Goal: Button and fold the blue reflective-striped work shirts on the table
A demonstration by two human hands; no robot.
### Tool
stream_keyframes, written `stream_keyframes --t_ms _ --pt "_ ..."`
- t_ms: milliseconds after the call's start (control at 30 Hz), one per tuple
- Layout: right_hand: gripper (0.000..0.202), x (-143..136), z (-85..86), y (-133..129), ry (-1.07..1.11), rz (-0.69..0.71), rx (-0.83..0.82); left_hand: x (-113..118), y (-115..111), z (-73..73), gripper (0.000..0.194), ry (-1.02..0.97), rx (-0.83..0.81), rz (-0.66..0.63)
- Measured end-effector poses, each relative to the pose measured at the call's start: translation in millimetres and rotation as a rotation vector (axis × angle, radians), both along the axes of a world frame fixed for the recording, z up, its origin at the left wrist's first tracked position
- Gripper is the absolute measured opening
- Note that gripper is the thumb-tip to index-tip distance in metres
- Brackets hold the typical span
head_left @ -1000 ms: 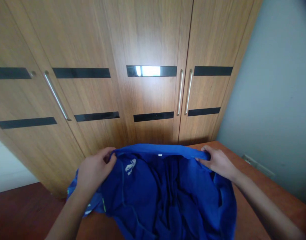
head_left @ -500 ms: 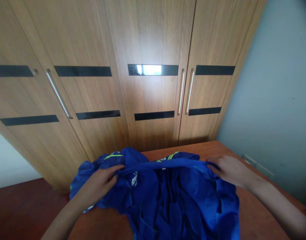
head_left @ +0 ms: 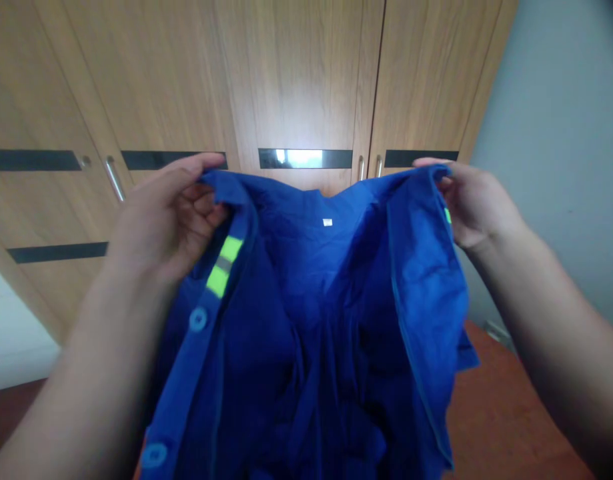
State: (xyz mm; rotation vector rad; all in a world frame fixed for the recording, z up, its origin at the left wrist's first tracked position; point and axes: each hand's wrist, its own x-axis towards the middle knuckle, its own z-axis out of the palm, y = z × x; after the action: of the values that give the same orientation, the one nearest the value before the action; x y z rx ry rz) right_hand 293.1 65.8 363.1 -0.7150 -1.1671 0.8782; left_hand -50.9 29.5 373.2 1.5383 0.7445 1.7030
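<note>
A blue work jacket (head_left: 306, 287) hangs spread between my two hands, its inner side facing me. My left hand (head_left: 171, 213) pinches the left end of its collar area. The opposite end is gripped by my right hand (head_left: 469, 200), at about the same height. Down the left front edge run a yellow-green reflective strip (head_left: 225, 267) and blue buttons (head_left: 198, 319). A small white label (head_left: 327, 223) shows inside the neck. The lower part of the jacket drops out of the frame, and the fingers behind the cloth are partly hidden.
Behind the jacket stands a wooden wardrobe (head_left: 301, 73) with dark strips and metal handles (head_left: 115, 179). A reddish-brown surface (head_left: 506, 413) lies below at the right. A pale blue-grey wall (head_left: 551, 173) rises on the right, with a socket (head_left: 499, 333) low on it.
Both hands have raised the jacket from the surface toward the camera. Its front now falls open, showing the inside, the label and the button edge.
</note>
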Motion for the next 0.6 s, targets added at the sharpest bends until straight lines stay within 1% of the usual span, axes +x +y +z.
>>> stream_keyframes --t_ms 33,67,100,133,167,200,233,267,300,367,433,467,500,567,600 --pt "0.022 -12 3.7 15 0.04 -0.005 0.052 10 14 3.5 0.026 -0.007 0.04 -0.045" --pt "0.021 -24 3.3 31 0.053 -0.013 0.112 20 29 2.6 0.028 0.027 0.049 -0.057" --pt "0.02 -36 -1.5 46 0.058 -0.027 0.142 29 45 -2.9 0.031 0.095 0.045 -0.042" --pt "0.018 -48 -11.0 61 0.029 -0.005 0.126 37 62 -13.3 0.035 0.213 0.028 -0.011" --pt "0.019 -60 -25.0 74 0.002 0.033 0.095 44 78 -28.5 0.04 0.361 0.033 0.034" --pt "0.024 -71 -43.2 84 -0.034 0.102 0.033 49 91 -48.0 0.041 0.417 0.012 0.056" --pt "0.031 -81 -64.9 91 -0.066 0.164 -0.021 52 102 -70.9 0.043 0.46 -0.012 0.059" --pt "0.037 -90 -89.1 94 -0.124 0.255 -0.085 53 109 -96.3 0.045 0.506 -0.039 0.063" --pt "0.042 -97 -114.8 95 -0.193 0.352 -0.153 53 112 -122.9 0.047 0.557 -0.064 0.074" --pt "0.043 -105 -166.1 87 -0.296 0.458 -0.244 47 106 -175.6 0.047 0.656 -0.108 0.099" --pt "0.043 -103 -211.9 70 -0.334 0.471 -0.289 36 86 -221.4 0.042 0.738 -0.143 0.117" --pt "0.042 -99 -231.8 60 -0.342 0.46 -0.299 29 72 -240.5 0.04 0.769 -0.157 0.121" --pt "0.04 -92 -249.9 49 -0.346 0.445 -0.307 21 57 -256.9 0.038 0.793 -0.165 0.124" --pt "0.035 -71 -282.5 26 -0.351 0.388 -0.321 1 22 -282.9 0.034 0.828 -0.177 0.146" --pt "0.033 -58 -297.9 14 -0.367 0.319 -0.32 -10 5 -293.5 0.032 0.865 -0.17 0.204"
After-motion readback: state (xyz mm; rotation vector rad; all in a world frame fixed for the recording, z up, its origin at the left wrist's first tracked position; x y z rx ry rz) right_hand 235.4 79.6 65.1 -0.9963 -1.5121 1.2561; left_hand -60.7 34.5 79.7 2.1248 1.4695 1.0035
